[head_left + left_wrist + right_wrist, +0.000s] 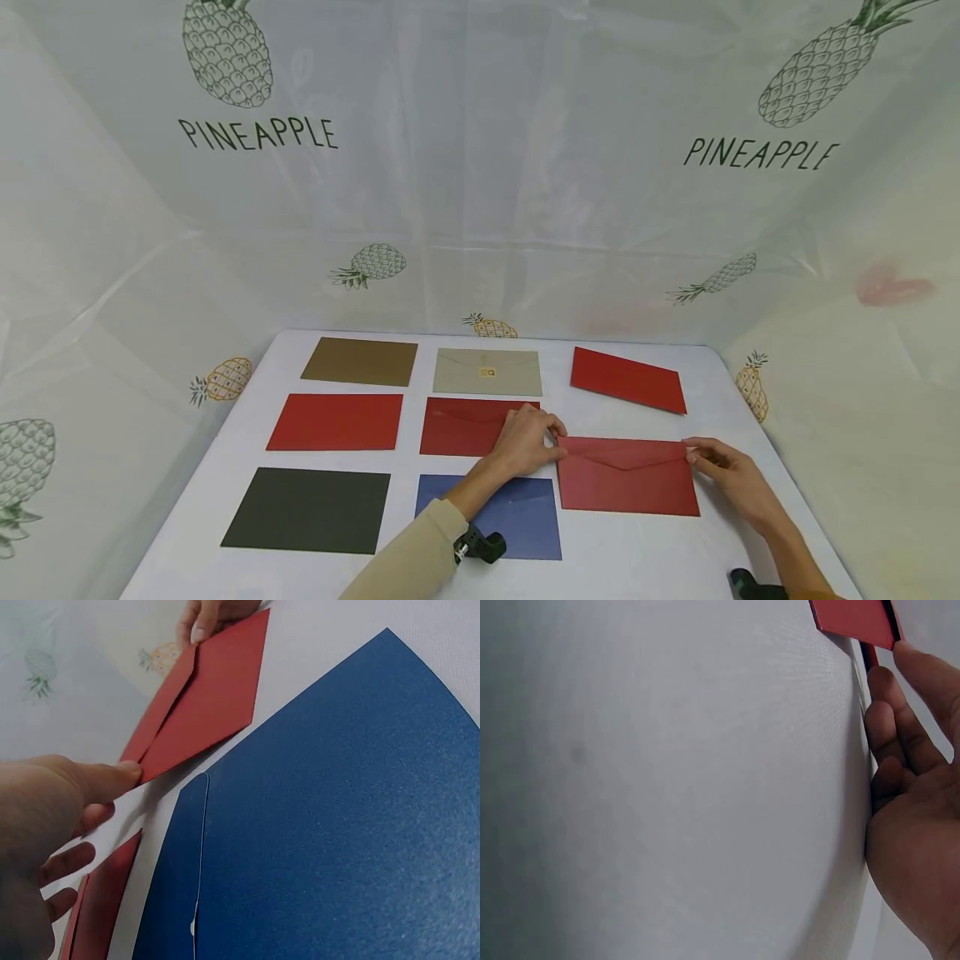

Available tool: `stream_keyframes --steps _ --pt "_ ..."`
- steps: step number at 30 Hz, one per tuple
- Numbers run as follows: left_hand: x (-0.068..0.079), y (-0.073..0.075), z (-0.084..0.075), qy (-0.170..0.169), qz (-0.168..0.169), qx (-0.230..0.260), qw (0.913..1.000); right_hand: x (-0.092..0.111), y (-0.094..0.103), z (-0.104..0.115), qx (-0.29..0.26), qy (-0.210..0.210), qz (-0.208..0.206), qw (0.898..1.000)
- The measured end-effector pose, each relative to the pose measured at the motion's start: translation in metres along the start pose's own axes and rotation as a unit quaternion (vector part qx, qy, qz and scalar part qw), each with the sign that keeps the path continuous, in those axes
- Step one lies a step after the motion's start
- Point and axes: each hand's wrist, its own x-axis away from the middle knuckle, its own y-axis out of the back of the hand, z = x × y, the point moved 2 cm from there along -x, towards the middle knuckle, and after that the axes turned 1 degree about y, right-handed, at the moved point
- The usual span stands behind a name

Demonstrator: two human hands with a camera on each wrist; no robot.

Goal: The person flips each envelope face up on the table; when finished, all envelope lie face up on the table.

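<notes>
A red envelope (628, 483) with its flap side showing is held between both hands at the right of the table. My left hand (523, 440) pinches its upper left corner, thumb on the near face in the left wrist view. At the upper right corner my right hand (731, 479) pinches it between thumb and fingers. The envelope's far-side edge is lifted off the table, as its shadow in the left wrist view shows. Beneath my left hand and forearm lie a darker red envelope (461, 427) and a blue envelope (525, 521), both partly covered.
More envelopes lie flat in rows: brown (360, 362), cream with a small gold sticker (487, 375), red at the left (333, 422), dark green (306, 510) and a tilted red one (628, 381) at the back right. A pineapple-print sheet (510, 183) walls the white table (247, 433).
</notes>
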Motion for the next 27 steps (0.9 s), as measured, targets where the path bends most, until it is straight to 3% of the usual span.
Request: stream_keyframes --steps 14,27 --pt "0.0017 -0.0044 0.0011 0.001 0.030 -0.066 0.9973 -0.0044 -0.0044 0.0051 0.074 -0.012 0.011 0.997" --pt "0.0034 -0.0069 0.0036 -0.017 0.022 -0.077 0.9966 -0.0062 -0.0071 0.0059 0.077 -0.010 0.010 0.997"
